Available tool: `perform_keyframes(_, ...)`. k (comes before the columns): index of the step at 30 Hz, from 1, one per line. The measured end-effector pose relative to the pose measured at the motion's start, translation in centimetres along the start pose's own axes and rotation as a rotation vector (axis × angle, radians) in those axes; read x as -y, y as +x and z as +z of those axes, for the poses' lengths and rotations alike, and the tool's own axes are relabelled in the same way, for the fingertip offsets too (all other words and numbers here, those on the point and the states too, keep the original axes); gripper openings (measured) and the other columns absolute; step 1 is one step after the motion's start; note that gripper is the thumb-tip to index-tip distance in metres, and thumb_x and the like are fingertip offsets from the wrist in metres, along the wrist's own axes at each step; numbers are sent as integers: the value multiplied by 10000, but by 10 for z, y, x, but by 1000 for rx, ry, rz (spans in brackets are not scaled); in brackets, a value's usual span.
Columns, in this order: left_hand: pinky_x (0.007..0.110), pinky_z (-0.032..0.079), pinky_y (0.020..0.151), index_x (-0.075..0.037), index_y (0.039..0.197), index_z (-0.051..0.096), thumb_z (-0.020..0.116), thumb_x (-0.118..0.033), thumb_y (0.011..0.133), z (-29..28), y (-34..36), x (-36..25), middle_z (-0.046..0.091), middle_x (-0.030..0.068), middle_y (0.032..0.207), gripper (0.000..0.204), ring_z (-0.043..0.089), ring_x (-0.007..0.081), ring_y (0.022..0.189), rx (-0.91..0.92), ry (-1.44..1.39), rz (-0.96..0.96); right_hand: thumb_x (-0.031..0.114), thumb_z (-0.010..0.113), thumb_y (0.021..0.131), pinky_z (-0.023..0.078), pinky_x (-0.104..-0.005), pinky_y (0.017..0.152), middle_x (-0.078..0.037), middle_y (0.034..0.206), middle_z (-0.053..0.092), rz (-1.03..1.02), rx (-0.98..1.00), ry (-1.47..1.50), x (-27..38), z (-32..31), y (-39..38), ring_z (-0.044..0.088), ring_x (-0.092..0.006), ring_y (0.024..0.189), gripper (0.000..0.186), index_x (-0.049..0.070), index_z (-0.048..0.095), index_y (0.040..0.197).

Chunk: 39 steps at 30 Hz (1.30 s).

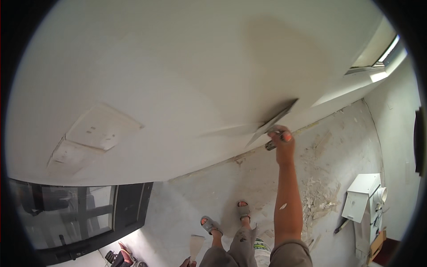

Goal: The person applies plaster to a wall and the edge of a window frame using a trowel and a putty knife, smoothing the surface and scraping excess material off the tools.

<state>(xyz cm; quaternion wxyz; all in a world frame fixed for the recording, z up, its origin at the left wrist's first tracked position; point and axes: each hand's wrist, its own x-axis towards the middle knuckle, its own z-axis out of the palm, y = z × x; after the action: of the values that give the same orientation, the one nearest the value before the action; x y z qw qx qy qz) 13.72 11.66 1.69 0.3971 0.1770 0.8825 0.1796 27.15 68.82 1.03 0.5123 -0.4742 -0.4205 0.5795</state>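
From where I stand, the wide, flat, grey metal finishing blade (273, 123) is up at the smooth white wall (178, 66), its long axis slanting from lower left to upper right in the person's view. A shadow hugs its far side; whether the full edge touches the wall, I cannot tell. The right hand (282, 136) is the nearer of the 2, wrapped around the blade's grip, so the blade lies just beyond those knuckles, up and to the left, with the bare forearm reaching long behind it.

The left hand (187, 263) is low, well apart from the blade, only partly in sight; its fingers close on a smaller, pale, flared putty knife (196, 244), the tip pointing up toward the wall.

Further left on the wall sit 2 joined, pale, smeared rectangular plates (100, 127). Underfoot, the scuffed grey floor (178, 198) carries the person's 2 grey open-toed sandals (207, 225), and a white plastic bucket (262, 256) stands by the legs. Off right lie crumbled, off-white flakes (319, 198), and beyond them a white, boxy metal unit (361, 196).
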Motion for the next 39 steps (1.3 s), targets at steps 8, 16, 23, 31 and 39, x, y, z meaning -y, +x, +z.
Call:
perform_keyframes(8, 347, 437, 612, -21, 1125, 574, 543, -225, 880, -42, -2, 14, 576, 127, 723, 320, 499, 190, 642, -15, -28, -23, 17, 697, 754, 476, -254, 757, -48, 896, 649, -352, 267, -207, -32, 172, -139, 597, -105, 818, 194, -3, 624, 933)
perform_keyframes(16, 332, 417, 581, -13, 1108, 574, 538, -238, 890, -58, 2, 38, 527, 98, 686, 315, 461, 175, 620, -64, -52, 37, 31, 694, 745, 475, -261, 739, -132, 901, 653, -114, -256, 74, 18, 184, -149, 615, -170, 831, 180, -11, 608, 898)
perform_keyframes(23, 336, 448, 643, -31, 1170, 556, 541, -265, 886, -56, -8, 15, 603, 131, 786, 368, 525, 190, 684, -19, -33, -10, 39, 649, 787, 473, -319, 798, -56, 932, 611, 321, 111, 70, -67, 161, -165, 602, -234, 871, 231, 22, 591, 1010)
perform_keyframes(31, 350, 463, 706, -15, 1150, 569, 531, -229, 882, -50, -16, -7, 632, 174, 873, 345, 577, 233, 762, 14, -107, -80, 18, 589, 807, 482, -389, 783, -42, 956, 511, 341, -67, 1057, -57, 133, -95, 518, -222, 834, 255, 113, 480, 1017)
perform_keyframes(39, 370, 465, 816, -11, 1158, 561, 531, -252, 885, -75, -2, -62, 621, 209, 1039, 366, 607, 311, 957, 52, -179, 91, 134, 603, 835, 461, -330, 744, -12, 934, 554, 102, -25, 965, 125, 168, -105, 524, -173, 807, 182, 140, 546, 1007)
